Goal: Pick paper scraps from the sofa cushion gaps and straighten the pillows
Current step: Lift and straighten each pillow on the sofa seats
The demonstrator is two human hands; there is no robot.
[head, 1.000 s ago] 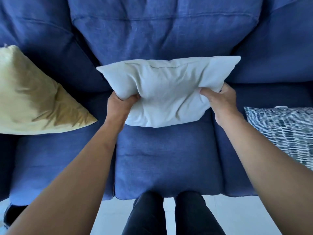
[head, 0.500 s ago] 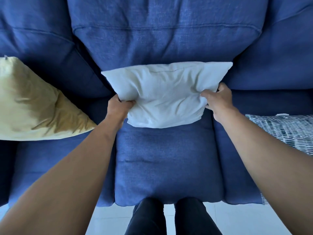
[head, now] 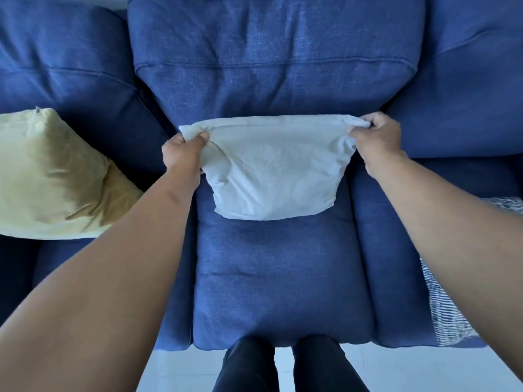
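A pale grey pillow point(head: 271, 171) stands on the middle seat cushion point(head: 280, 278) of the blue sofa, against the backrest point(head: 271, 52). My left hand point(head: 184, 151) pinches its upper left corner. My right hand point(head: 377, 137) grips its upper right corner, bunching the fabric. A yellow-green pillow point(head: 53, 176) leans on the left seat. A blue and white patterned pillow point(head: 441, 315) lies on the right seat, mostly hidden behind my right forearm. No paper scraps show in the gaps between cushions.
My legs in dark trousers point(head: 280, 366) stand against the sofa's front edge, on a pale tiled floor point(head: 410, 372). Gaps run along both sides of the middle seat cushion.
Both hands have shifted from the pillow's lower sides up to its top corners. The pillow now sits lower against the backrest, and the view has moved closer and tilted up.
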